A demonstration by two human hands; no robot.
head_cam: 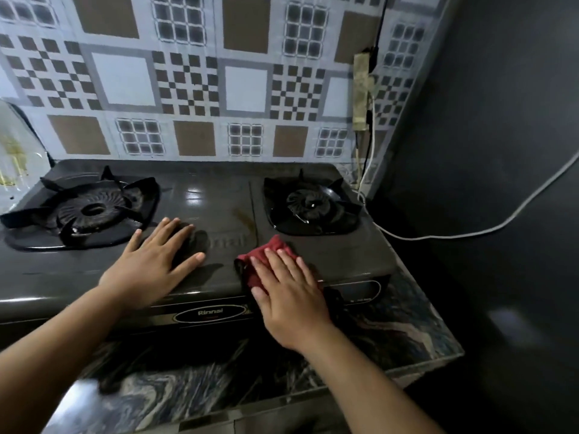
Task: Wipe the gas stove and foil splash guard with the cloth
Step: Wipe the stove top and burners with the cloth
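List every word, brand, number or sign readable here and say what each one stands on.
"Rinnai": oval badge on the stove's front panel.
"...nnai", partly legible: embossed lettering on the stove top between the left hand and the cloth; its start is unclear.
Small print under the badge name: too small to read.
Small marks on the right front panel: too blurred to read.
Nothing else legible.
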